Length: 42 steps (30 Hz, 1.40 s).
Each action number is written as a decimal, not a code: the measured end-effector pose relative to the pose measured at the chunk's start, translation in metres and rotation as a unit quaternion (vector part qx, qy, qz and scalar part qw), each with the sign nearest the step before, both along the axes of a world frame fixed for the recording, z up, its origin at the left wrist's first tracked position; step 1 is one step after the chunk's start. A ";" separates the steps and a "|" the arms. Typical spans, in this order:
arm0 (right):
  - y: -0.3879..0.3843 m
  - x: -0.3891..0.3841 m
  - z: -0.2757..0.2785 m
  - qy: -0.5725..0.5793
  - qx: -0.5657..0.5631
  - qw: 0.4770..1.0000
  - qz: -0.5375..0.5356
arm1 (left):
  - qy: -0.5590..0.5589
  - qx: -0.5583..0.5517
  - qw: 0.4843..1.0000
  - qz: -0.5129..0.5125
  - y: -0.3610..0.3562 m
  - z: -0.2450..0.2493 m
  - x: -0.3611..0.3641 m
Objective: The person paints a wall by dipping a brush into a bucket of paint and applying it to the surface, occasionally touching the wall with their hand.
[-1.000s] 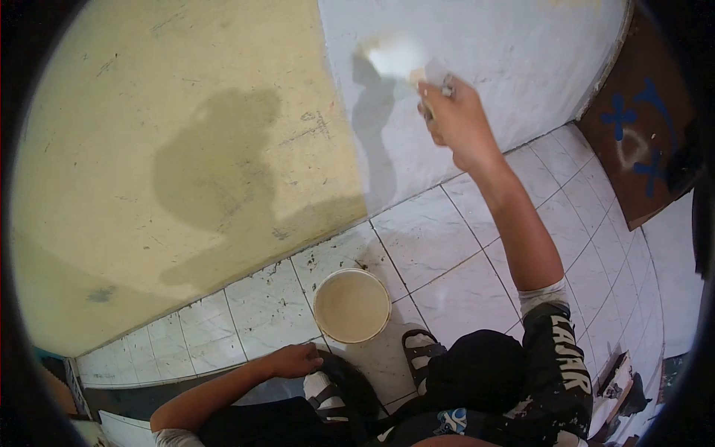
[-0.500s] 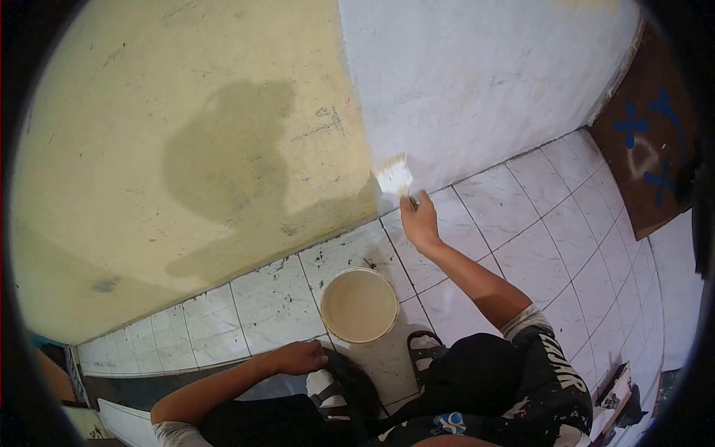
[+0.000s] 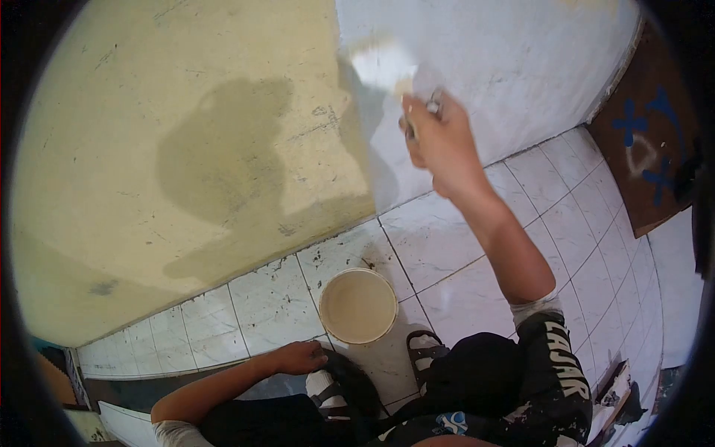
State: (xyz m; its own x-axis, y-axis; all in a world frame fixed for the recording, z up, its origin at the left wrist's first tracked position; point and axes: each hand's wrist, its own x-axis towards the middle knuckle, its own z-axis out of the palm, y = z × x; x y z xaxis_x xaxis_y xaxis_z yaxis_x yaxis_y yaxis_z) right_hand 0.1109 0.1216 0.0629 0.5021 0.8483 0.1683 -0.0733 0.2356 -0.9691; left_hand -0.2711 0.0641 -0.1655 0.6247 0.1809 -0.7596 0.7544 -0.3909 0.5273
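My right hand (image 3: 445,141) is closed round the handle of a wide paintbrush (image 3: 383,65), raised in front of the wall. White paint covers the brush head, which is blurred and lies near the line between the yellow wall (image 3: 223,59) and the white-painted wall (image 3: 477,59). Low at the left, my left hand (image 3: 302,357) is curled closed by my knee, beside a dark, furry-looking thing (image 3: 354,384); what its fingers hold, if anything, is hidden. A round bucket (image 3: 359,305) with pale contents stands on the floor between my feet and the wall.
White tiles (image 3: 275,305) with dark specks cover the floor along the wall. A brown panel with blue marks (image 3: 648,141) stands at the right. My sandalled foot (image 3: 424,350) is close to the bucket. Dark objects (image 3: 622,402) lie at the lower right.
My right hand has moved up along the wall with the paintbrush, from near the floor edge to higher on the colour boundary. My left hand and the bucket stay put.
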 end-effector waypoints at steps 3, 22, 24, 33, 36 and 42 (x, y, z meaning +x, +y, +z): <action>-0.001 0.006 0.035 -0.025 0.100 0.995 -0.016 | 0.043 -0.018 0.999 0.002 0.003 0.009 0.010; -0.005 0.113 -0.239 0.054 -0.370 0.927 -0.029 | 0.028 -0.008 0.999 0.019 0.002 -0.004 0.008; 0.008 0.130 -0.207 -0.018 -0.291 0.956 -0.016 | 0.042 -0.003 0.999 0.014 0.001 -0.007 0.006; -0.015 0.112 0.001 -0.034 -0.067 0.997 0.003 | 0.014 -0.007 0.999 0.031 -0.002 0.000 0.008; -0.013 0.113 0.020 -0.061 -0.009 0.998 -0.010 | 0.039 -0.010 0.999 0.022 0.003 0.005 0.018; 0.013 0.122 -0.109 -0.008 -0.021 0.996 -0.082 | 0.029 -0.009 0.999 0.036 0.002 0.003 0.013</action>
State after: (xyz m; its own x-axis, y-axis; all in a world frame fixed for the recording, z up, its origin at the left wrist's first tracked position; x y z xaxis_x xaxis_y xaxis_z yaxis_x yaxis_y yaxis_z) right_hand 0.2325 0.1346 -0.0465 0.6326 0.7613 0.1424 -0.0222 0.2016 -0.9792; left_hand -0.2586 0.0664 -0.1627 0.5647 0.2101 -0.7981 0.8103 -0.3245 0.4879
